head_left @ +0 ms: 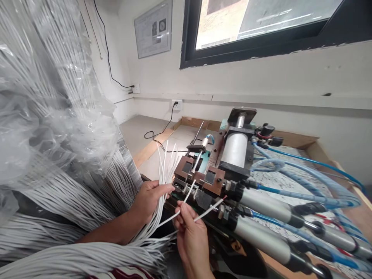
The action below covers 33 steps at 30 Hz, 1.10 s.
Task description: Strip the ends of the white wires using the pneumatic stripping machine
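Note:
My left hand [149,199] is closed around a bunch of thin white cables [163,170], their ends fanning upward above the fingers. Pinched in my right hand [190,228] is a single white cable [190,192], its end pointing at the jaws of a pneumatic wire-stripping machine [200,170]. Another white cable [209,209] sticks out to the right of that hand, with a bit of red at its tip. Both hands are at the machine's front edge. Whether the pinched cable's end touches the jaws, I cannot tell.
Large bundles of grey-white cable [72,201], partly wrapped in clear plastic [84,135], fill the left side. Air cylinders [267,205] and blue hoses [314,197] spread to the right. A wall socket [176,104] with a black cord is behind, below a window [261,23].

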Each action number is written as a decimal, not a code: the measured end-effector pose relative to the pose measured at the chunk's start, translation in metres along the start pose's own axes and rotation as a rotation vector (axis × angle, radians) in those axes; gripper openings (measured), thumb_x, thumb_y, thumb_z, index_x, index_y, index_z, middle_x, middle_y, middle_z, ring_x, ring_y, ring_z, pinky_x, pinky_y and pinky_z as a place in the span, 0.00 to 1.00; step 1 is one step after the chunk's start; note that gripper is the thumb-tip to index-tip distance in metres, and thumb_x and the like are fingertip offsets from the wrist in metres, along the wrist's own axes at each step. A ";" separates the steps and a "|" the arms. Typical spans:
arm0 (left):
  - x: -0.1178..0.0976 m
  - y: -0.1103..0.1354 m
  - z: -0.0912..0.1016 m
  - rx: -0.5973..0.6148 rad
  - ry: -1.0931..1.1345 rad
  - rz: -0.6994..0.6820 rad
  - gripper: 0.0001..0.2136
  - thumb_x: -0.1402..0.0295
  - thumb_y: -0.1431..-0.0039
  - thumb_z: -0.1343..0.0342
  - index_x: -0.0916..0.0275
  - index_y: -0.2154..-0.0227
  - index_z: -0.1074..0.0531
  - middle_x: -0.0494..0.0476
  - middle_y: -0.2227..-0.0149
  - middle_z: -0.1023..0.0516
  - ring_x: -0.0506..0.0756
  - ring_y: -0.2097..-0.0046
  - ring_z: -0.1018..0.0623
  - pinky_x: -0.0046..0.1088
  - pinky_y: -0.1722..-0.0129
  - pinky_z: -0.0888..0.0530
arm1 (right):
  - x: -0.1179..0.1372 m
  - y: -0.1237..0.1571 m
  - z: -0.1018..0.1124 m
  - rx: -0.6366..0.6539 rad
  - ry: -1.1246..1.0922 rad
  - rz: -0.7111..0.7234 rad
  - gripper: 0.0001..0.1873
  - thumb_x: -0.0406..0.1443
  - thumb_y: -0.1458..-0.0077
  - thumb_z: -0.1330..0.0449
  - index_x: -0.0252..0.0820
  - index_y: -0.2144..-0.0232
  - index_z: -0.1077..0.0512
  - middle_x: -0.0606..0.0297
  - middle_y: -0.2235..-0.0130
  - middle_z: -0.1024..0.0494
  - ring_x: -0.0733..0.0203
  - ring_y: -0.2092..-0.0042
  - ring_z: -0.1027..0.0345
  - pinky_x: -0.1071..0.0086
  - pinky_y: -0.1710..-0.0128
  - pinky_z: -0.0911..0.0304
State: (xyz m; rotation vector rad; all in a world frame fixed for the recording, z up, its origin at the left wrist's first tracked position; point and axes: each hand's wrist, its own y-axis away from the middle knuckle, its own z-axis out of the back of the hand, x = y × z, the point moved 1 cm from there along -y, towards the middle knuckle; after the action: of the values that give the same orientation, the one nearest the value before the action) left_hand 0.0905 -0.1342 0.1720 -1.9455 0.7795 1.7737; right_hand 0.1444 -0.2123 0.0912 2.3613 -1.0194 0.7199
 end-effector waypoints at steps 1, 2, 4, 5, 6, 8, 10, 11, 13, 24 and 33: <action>-0.004 -0.001 0.000 0.007 -0.027 -0.018 0.09 0.64 0.59 0.39 0.68 0.79 0.25 0.50 0.83 0.32 0.47 0.78 0.36 0.23 0.76 0.40 | 0.002 -0.001 -0.002 0.004 -0.024 -0.016 0.15 0.41 0.68 0.29 0.37 0.76 0.24 0.68 0.80 0.32 0.74 0.80 0.51 0.78 0.83 0.56; -0.008 -0.001 -0.001 0.016 -0.060 -0.041 0.09 0.64 0.59 0.40 0.67 0.80 0.25 0.49 0.83 0.32 0.47 0.78 0.36 0.24 0.76 0.40 | 0.003 -0.003 -0.003 0.009 -0.041 -0.030 0.15 0.40 0.69 0.29 0.37 0.77 0.24 0.68 0.80 0.33 0.74 0.81 0.52 0.78 0.84 0.57; -0.013 -0.001 -0.001 0.032 -0.153 -0.097 0.10 0.63 0.57 0.41 0.66 0.82 0.27 0.49 0.84 0.35 0.48 0.79 0.37 0.25 0.76 0.40 | 0.006 -0.006 -0.006 0.016 -0.063 -0.050 0.15 0.40 0.70 0.29 0.37 0.78 0.25 0.68 0.80 0.34 0.75 0.81 0.52 0.79 0.85 0.58; -0.015 -0.001 -0.002 0.033 -0.213 -0.131 0.11 0.62 0.56 0.42 0.66 0.83 0.28 0.48 0.85 0.36 0.48 0.79 0.38 0.25 0.76 0.41 | 0.007 -0.007 -0.007 0.015 -0.075 -0.061 0.15 0.39 0.71 0.29 0.37 0.78 0.25 0.68 0.80 0.35 0.75 0.81 0.53 0.79 0.85 0.58; -0.016 -0.001 -0.002 0.028 -0.278 -0.166 0.12 0.62 0.55 0.42 0.66 0.84 0.29 0.48 0.85 0.37 0.47 0.78 0.39 0.25 0.76 0.41 | 0.008 -0.008 -0.008 0.012 -0.088 -0.075 0.15 0.39 0.71 0.29 0.37 0.79 0.25 0.68 0.80 0.35 0.75 0.81 0.53 0.80 0.86 0.58; -0.019 -0.001 -0.003 0.016 -0.391 -0.230 0.14 0.62 0.53 0.44 0.65 0.86 0.33 0.47 0.85 0.41 0.47 0.78 0.41 0.25 0.76 0.43 | 0.010 -0.010 -0.009 0.004 -0.117 -0.107 0.15 0.39 0.72 0.29 0.36 0.79 0.25 0.69 0.80 0.36 0.75 0.80 0.54 0.80 0.86 0.57; -0.020 -0.001 -0.005 0.016 -0.443 -0.262 0.15 0.62 0.53 0.44 0.64 0.88 0.36 0.46 0.85 0.44 0.47 0.78 0.44 0.25 0.77 0.44 | 0.011 -0.012 -0.009 0.009 -0.138 -0.137 0.15 0.38 0.72 0.29 0.36 0.79 0.26 0.69 0.80 0.36 0.75 0.80 0.54 0.81 0.86 0.57; -0.021 -0.001 -0.006 0.015 -0.450 -0.265 0.16 0.62 0.53 0.44 0.64 0.88 0.38 0.46 0.85 0.45 0.47 0.78 0.44 0.25 0.77 0.45 | 0.012 -0.013 -0.009 0.016 -0.144 -0.148 0.15 0.38 0.71 0.29 0.36 0.79 0.26 0.70 0.80 0.37 0.75 0.81 0.54 0.81 0.87 0.57; -0.022 -0.002 -0.008 0.003 -0.445 -0.267 0.16 0.62 0.54 0.44 0.63 0.88 0.39 0.46 0.85 0.46 0.46 0.79 0.45 0.25 0.78 0.46 | 0.012 -0.015 -0.008 0.034 -0.156 -0.165 0.14 0.38 0.70 0.30 0.36 0.78 0.26 0.70 0.80 0.38 0.75 0.81 0.55 0.81 0.87 0.57; -0.019 -0.001 -0.012 0.005 -0.474 -0.204 0.09 0.67 0.57 0.43 0.64 0.86 0.34 0.47 0.84 0.41 0.47 0.78 0.41 0.24 0.78 0.44 | 0.010 -0.011 -0.013 0.094 -0.115 -0.235 0.15 0.40 0.67 0.30 0.38 0.75 0.26 0.68 0.77 0.34 0.70 0.78 0.45 0.76 0.80 0.47; -0.013 0.005 -0.009 0.061 -0.473 -0.232 0.10 0.66 0.57 0.42 0.65 0.87 0.31 0.49 0.84 0.37 0.49 0.77 0.38 0.24 0.76 0.41 | 0.002 -0.004 0.004 0.089 0.242 0.116 0.16 0.46 0.58 0.35 0.38 0.75 0.26 0.69 0.80 0.35 0.67 0.77 0.47 0.73 0.77 0.50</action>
State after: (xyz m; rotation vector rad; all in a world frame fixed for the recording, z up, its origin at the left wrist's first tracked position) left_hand 0.0935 -0.1420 0.1864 -1.4222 0.4201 1.9253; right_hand 0.1502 -0.2130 0.0885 2.2338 -1.0425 1.0859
